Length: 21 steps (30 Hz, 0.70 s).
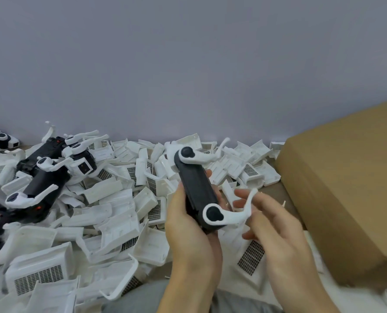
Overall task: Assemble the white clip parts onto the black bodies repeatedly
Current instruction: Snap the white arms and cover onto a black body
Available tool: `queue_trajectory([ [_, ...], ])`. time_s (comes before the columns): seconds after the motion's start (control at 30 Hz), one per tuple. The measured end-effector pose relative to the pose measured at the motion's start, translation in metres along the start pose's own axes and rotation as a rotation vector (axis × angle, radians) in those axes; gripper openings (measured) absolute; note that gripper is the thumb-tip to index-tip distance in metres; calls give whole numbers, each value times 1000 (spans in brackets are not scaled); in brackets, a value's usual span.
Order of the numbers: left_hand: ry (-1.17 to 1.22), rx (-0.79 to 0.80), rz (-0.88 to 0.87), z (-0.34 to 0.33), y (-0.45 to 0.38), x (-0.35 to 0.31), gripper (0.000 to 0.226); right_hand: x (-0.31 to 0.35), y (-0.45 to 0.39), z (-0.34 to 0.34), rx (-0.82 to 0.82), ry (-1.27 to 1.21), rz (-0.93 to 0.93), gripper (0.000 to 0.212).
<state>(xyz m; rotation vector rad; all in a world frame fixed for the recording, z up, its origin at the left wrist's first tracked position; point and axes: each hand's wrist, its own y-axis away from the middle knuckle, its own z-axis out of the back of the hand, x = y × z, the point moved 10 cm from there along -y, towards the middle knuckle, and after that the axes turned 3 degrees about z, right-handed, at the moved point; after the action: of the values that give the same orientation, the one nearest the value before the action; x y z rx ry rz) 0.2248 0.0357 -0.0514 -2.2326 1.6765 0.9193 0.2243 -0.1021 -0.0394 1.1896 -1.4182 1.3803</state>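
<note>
Firmly, the left hand point(188, 224) grips a matte black body point(196, 188) bearing two curved white clips point(227, 214). The right hand point(276, 224), fingers loosely spread, seems to touch the nearer clip; contact is blurred.

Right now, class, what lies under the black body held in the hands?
Under the black body lie the left hand, whose fingers wrap its underside, and a pile of white vented parts. The surface beneath the pile is covered and cannot be seen.

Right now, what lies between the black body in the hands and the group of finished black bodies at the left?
In the head view, loose white housing parts with grilles cover the stretch between the held black body and the finished black bodies.
</note>
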Motion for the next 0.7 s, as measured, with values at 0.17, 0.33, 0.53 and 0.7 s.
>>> queue_trajectory([
  [0.17,-66,47,63,-6,0,8,31,3,1,-12,60,73,33,35],
  [0.33,-88,118,87,-15,5,15,27,-12,-3,-2,-39,-98,-64,51],
  [0.53,-213,147,101,-17,2,15,49,-25,-6,0,-47,-174,-134,48],
  [0.7,-293,157,174,-13,5,24,50,-19,-4,-8,44,-88,-114,20],
])
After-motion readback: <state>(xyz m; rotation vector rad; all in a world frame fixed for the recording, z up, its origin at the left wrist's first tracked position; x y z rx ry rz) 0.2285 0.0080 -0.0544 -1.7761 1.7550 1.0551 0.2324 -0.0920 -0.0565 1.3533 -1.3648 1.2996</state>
